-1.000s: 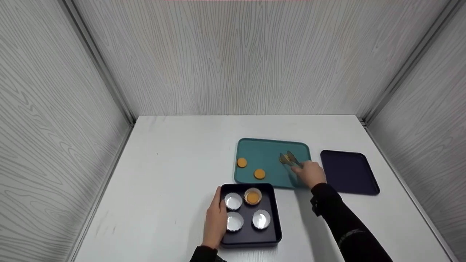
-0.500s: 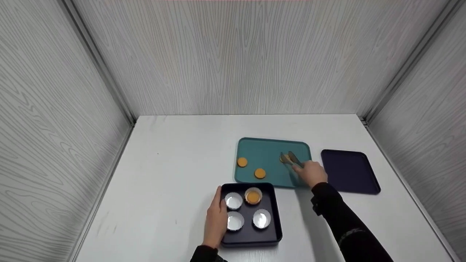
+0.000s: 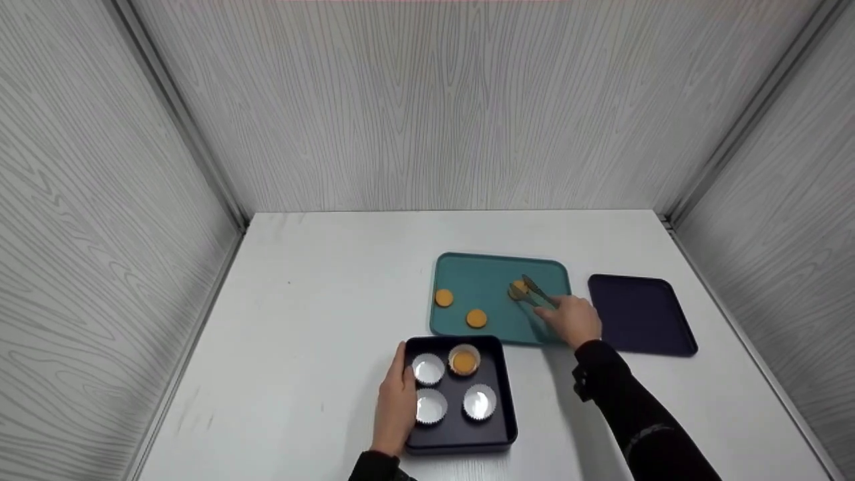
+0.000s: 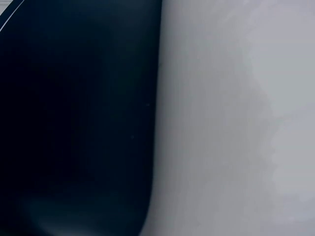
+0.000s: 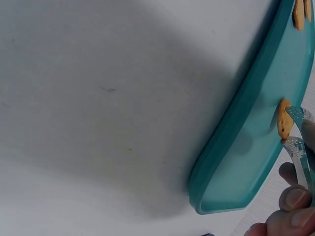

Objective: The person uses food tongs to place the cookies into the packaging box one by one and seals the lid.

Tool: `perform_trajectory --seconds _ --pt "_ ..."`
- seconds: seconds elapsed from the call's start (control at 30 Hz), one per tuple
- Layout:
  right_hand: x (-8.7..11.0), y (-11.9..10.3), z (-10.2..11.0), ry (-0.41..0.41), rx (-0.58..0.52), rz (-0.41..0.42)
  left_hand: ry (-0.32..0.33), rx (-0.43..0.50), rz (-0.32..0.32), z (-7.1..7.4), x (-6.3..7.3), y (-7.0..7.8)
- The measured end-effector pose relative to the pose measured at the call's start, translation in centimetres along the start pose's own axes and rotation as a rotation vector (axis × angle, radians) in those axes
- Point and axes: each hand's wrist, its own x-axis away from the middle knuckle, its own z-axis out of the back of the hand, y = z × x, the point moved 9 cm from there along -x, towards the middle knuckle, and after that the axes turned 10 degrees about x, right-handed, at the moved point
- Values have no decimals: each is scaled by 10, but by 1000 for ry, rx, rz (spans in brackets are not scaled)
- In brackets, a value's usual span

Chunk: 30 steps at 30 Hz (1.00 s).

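Note:
My left hand (image 3: 396, 404) holds the left wall of a dark square baking pan (image 3: 461, 435), the thumb over its rim. Inside are several white paper cupcake liners (image 3: 479, 402); the back right one contains a round orange cookie (image 3: 463, 363). The pan's dark wall (image 4: 98, 123) fills half the left wrist view, the hand hidden there. In my right hand (image 3: 571, 321) is a pair of tongs (image 3: 541, 295), gripped over a teal tray (image 3: 477, 275). Their perforated tips are spread apart, on either side of a cookie (image 5: 284, 120) on the tray.
Two more orange cookies, one at the tray's left edge (image 3: 444, 298) and one near its front (image 3: 476, 318), lie on the teal tray. A flat dark tray (image 3: 641, 315) stands on the right of the white table (image 3: 320, 300). Grey wood-grain panels (image 3: 427, 107) enclose the table.
The tongs' tips have spread apart and shifted slightly left, and more of the cookie between them shows. My left hand and the pan have stayed in place.

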Motion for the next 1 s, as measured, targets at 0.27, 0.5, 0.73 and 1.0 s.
perform_trajectory --seconds 0.27,0.5,0.73,1.0 --pt "2 1 0 3 -35 12 3 8 -9 -1 -1 0" --pt "1 2 -2 -15 -34 24 3 1 -9 0 0 1" --pt "2 -4 -2 -29 -80 82 -2 11 27 -1 -1 -3" --pt "6 -15 -5 -41 -96 154 2 14 28 -1 -1 -2"
